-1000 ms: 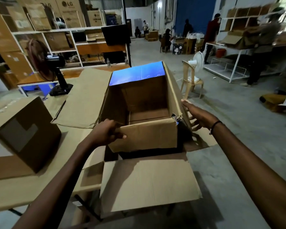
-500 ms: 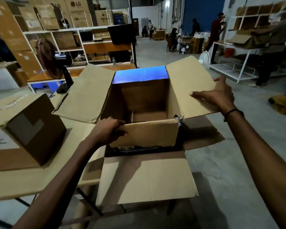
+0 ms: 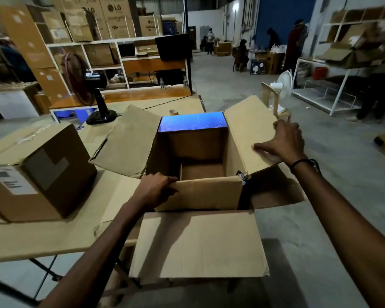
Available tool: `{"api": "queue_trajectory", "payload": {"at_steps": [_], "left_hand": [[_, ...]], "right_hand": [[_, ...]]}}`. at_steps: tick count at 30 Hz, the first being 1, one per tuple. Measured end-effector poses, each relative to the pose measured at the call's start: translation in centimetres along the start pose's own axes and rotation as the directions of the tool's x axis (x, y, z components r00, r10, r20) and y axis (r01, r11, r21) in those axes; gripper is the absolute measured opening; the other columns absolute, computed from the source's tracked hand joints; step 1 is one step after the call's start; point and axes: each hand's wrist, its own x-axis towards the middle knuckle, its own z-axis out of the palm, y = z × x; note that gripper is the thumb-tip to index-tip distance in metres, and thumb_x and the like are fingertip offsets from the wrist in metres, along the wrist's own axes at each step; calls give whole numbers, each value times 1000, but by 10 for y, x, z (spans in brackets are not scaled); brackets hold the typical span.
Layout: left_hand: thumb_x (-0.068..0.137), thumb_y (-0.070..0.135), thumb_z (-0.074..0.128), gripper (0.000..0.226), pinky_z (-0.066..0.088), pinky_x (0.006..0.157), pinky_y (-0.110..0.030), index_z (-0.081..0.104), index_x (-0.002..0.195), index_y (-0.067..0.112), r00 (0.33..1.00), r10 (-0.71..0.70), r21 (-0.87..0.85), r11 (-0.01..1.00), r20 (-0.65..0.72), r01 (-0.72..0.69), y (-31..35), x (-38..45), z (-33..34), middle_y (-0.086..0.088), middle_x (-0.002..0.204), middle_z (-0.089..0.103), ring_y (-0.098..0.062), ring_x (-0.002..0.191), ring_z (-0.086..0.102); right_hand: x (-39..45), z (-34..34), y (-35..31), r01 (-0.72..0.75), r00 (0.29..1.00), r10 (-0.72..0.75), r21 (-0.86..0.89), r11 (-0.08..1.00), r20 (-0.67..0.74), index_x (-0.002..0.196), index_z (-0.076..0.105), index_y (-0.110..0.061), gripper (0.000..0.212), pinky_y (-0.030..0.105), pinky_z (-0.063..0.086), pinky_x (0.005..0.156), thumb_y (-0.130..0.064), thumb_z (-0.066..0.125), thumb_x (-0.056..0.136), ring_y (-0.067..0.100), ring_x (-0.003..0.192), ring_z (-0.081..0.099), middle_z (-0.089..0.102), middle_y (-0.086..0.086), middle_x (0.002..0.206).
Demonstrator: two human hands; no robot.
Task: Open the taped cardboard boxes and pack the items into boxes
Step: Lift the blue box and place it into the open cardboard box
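The open cardboard box (image 3: 200, 165) is sitting at the right end of the table (image 3: 42, 238), its near side hanging past the table's edge, and all four flaps are standing or folding outward. Nothing is showing inside it except a cardboard divider (image 3: 201, 172) low against the bottom; the far inner flap is catching blue light. The left hand (image 3: 152, 192) is gripping the near flap (image 3: 205, 194), fingers curling over its top edge. The right hand (image 3: 281, 142) is lying flat, fingers spread, pressing on the right flap (image 3: 249, 132). The two hands are well apart. A closed labelled box (image 3: 38, 172) is resting on the table left of the open one, a tape roll (image 3: 172, 112) behind it.
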Motion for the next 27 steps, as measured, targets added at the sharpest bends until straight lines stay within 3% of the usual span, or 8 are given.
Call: {"api": "queue_trajectory", "payload": {"at_steps": [5, 9, 11, 13, 16, 20, 23, 27], "left_hand": [[94, 57, 58, 35, 55, 62, -38, 66, 118, 33, 1000, 3, -34, 999, -31, -4, -9, 2, 15, -2, 96, 76, -30, 86, 72], [96, 52, 61, 36, 50, 62, -35, 67, 124, 31, 998, 33, -21, 999, -59, -34, -11, 7, 22, -4, 98, 76, -31, 87, 72], [96, 51, 62, 38, 52, 63, -36, 65, 127, 32, 999, 24, -32, 999, -40, -25, -15, 9, 26, -5, 99, 76, -32, 87, 72], [95, 51, 62, 34, 52, 62, -37, 64, 124, 33, 999, 21, -39, 999, -33, -22, -18, 11, 29, -4, 96, 75, -33, 85, 71], [94, 52, 61, 29, 50, 58, -37, 62, 116, 33, 997, 57, -48, 997, -53, -60, -25, 16, 33, -4, 92, 73, -33, 82, 70], [97, 50, 60, 37, 46, 62, -33, 59, 128, 29, 996, 42, -59, 997, -72, -47, -21, 14, 36, -4, 102, 73, -30, 88, 71], [92, 34, 73, 34, 48, 83, -40, 66, 120, 17, 957, 7, -207, 976, -290, -70, -12, 0, 35, -9, 109, 72, -32, 101, 67], [93, 21, 76, 32, 45, 98, -31, 65, 118, 5, 755, -338, -462, 886, -562, 54, 10, -36, 50, -13, 123, 60, -26, 116, 53]], "right_hand": [[0, 26, -8, 99, 995, -101, -126, 987, -8, 128, 59, -10, 82, 49, 41, 105, -47, 92, 62, 43, 132, 43, 49, 23, 139], [5, 48, -28, 352, 931, -356, 63, 934, 81, 111, 74, -18, 56, 35, 51, 88, -41, 92, 64, 28, 110, 66, 71, 8, 114], [1, 54, -40, 465, 805, -512, 217, 858, 300, 109, 77, -25, 52, 27, 53, 87, -49, 92, 66, 10, 103, 71, 76, -7, 106], [-14, 59, -52, 534, 599, -581, 265, 803, 552, 112, 75, -29, 57, 15, 52, 84, -56, 91, 64, -3, 97, 69, 75, -17, 102], [-33, 84, -57, 709, 447, -619, 166, 685, 646, 107, 74, -27, 52, 23, 52, 72, -60, 85, 69, 3, 89, 66, 69, -18, 92], [-35, 98, -51, 794, 485, -711, 85, 602, 509, 102, 73, -28, 34, 31, 36, 64, -54, 79, 81, 16, 84, 63, 62, -12, 83], [-33, 96, -48, 809, 491, -738, 73, 583, 462, 104, 73, -28, 35, 35, 42, 65, -55, 76, 83, 17, 84, 64, 71, -7, 90], [-27, 89, -50, 784, 537, -729, 68, 617, 424, 101, 71, -26, 31, 35, 44, 67, -54, 75, 86, 17, 83, 63, 69, -8, 88]]}}
